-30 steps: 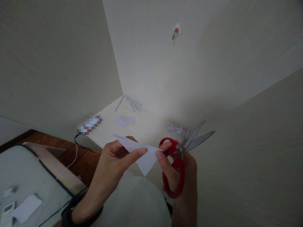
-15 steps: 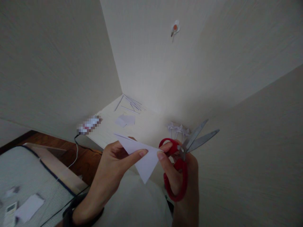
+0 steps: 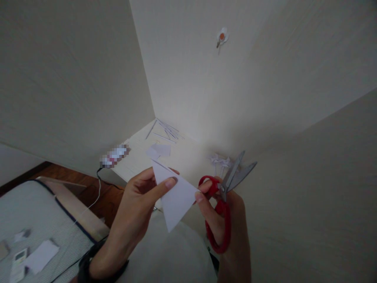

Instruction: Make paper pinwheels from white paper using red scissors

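Observation:
A white sheet of paper [image 3: 176, 200], folded into a triangle, is held up between both hands. My left hand [image 3: 144, 200] pinches it with the thumb on top and the other fingers behind. Thumb and fingertip of my right hand [image 3: 224, 220] grip the triangle's right corner. That same hand also carries red-handled scissors [image 3: 225, 188], its fingers through the loops; the blades stand partly apart and point up to the right, away from the paper.
On the white table [image 3: 135, 153] lie thin paper sticks [image 3: 167, 129] and small paper squares [image 3: 159, 150]. Folded paper pieces on sticks [image 3: 220, 160] are by the wall. A pixelated object with a cord [image 3: 114, 156] sits at the left edge. A bed [image 3: 38, 212] holds paper sheets [image 3: 43, 256] and a remote control [image 3: 19, 265].
The folded paper has turned, its lower point swinging to the left. The scissors have shifted slightly left, and their blades look closer together.

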The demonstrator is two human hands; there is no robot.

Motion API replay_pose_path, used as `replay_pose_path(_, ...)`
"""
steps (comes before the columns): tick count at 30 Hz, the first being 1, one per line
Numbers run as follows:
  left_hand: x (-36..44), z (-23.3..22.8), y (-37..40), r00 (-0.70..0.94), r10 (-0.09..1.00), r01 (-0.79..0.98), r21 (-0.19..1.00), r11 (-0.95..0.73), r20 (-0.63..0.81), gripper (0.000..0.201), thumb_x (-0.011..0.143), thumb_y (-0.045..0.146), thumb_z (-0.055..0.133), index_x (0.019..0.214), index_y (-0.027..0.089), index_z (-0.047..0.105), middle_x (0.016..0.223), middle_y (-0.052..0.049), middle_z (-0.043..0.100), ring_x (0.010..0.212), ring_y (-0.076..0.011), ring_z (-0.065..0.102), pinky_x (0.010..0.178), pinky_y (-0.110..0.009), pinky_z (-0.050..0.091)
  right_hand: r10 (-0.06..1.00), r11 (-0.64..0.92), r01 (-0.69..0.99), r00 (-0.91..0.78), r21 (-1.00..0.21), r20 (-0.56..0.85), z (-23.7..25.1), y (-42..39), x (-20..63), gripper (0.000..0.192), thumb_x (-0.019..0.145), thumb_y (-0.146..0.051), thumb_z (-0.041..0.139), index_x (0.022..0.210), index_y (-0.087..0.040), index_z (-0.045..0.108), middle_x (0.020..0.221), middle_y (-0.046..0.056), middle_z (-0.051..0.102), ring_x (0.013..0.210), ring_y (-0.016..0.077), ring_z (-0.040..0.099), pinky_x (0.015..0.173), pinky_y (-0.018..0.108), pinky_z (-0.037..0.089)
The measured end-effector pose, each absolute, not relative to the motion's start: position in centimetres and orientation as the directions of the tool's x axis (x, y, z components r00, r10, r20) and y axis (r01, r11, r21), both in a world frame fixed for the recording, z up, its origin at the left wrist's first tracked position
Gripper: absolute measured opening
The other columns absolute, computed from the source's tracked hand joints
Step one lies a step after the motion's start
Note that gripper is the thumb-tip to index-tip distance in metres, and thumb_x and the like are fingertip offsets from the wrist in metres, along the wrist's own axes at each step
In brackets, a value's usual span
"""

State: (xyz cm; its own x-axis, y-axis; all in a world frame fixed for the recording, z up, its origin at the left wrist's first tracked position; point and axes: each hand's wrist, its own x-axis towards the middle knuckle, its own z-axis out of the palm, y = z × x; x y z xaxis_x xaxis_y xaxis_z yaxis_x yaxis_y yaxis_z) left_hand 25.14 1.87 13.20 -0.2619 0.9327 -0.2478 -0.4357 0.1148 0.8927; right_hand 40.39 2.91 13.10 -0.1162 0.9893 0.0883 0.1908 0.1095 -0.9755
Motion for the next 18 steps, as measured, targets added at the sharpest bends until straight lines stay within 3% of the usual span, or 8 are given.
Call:
replay_pose_path(5, 24.3, 13.3, 2.1, -0.326, 0.916, -0.43, 0.899, 0.078, -0.236, 0.008, 0.062, 0.024, 0.084, 0.065, 0.02, 0.077, 0.062, 0.003, 0.071, 0.056, -0.0081, 0.058, 0.053, -0.014, 0.047, 0.989, 0.098, 0.233, -0.13, -0.968, 0.069, 12.7, 2.9, 40.6, 0.011, 0.078, -0.021, 0.062, 0.068, -0.021, 0.057, 0.061, -0.005, 0.059, 0.053, 0.0102, 0.054, 0.051, 0.02, 0.043)
replay_pose_path(12, 22.9, 13.6, 1.9, -0.21, 0.961, -0.432, 0.899, 0.073, -0.179, 0.004, 0.067, 0.017, 0.076, 0.066, 0.021, 0.077, 0.066, 0.003, 0.071, 0.061, -0.0079, 0.061, 0.057, -0.013, 0.048, 0.996, 0.022, 0.135, -0.085, -0.991, 0.01, 12.3, 2.7, 40.5, 0.01, 0.075, -0.027, 0.064, 0.069, -0.021, 0.059, 0.061, -0.002, 0.06, 0.049, 0.0114, 0.054, 0.044, 0.02, 0.044)
replay_pose_path(18, 21.8, 13.4, 2.0, -0.165, 0.972, -0.361, 0.927, 0.101, -0.17, 0.011, 0.059, 0.009, 0.075, 0.06, 0.02, 0.076, 0.055, 0.004, 0.067, 0.052, -0.0068, 0.057, 0.051, -0.013, 0.045, 0.99, 0.082, 0.082, -0.125, -0.993, 0.071, 12.2, 2.8, 40.5, 0.01, 0.077, -0.028, 0.062, 0.069, -0.023, 0.06, 0.062, -0.001, 0.06, 0.05, 0.0131, 0.055, 0.042, 0.02, 0.044)
